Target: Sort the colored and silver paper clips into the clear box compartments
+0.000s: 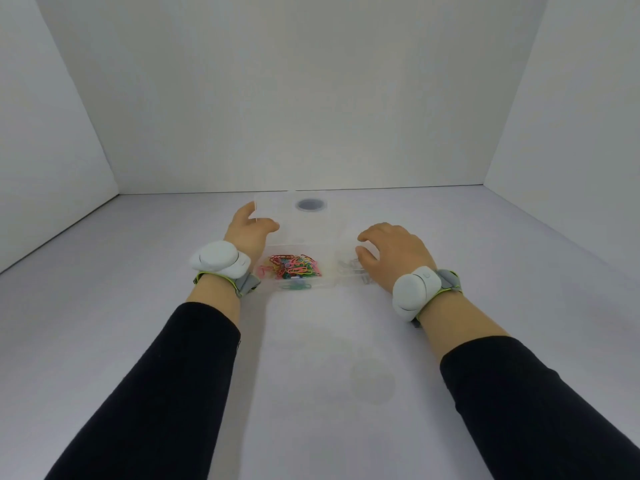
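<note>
A clear box (332, 284) lies on the white table between my hands. Its left compartment holds a heap of colored paper clips (294, 266). In the right compartment lie a few silver paper clips (348, 265), faint through the plastic. The clear lid (291, 216) stands raised at the back. My left hand (251, 228) grips the lid's left edge between thumb and fingers. Over the box's right end rests my right hand (391, 252), palm down, fingers curled; whether it holds a clip is hidden.
A round grey hole (311, 204) sits in the table behind the lid. White walls close the table at the back, left and right. Both wrists carry white devices on grey straps (221, 263).
</note>
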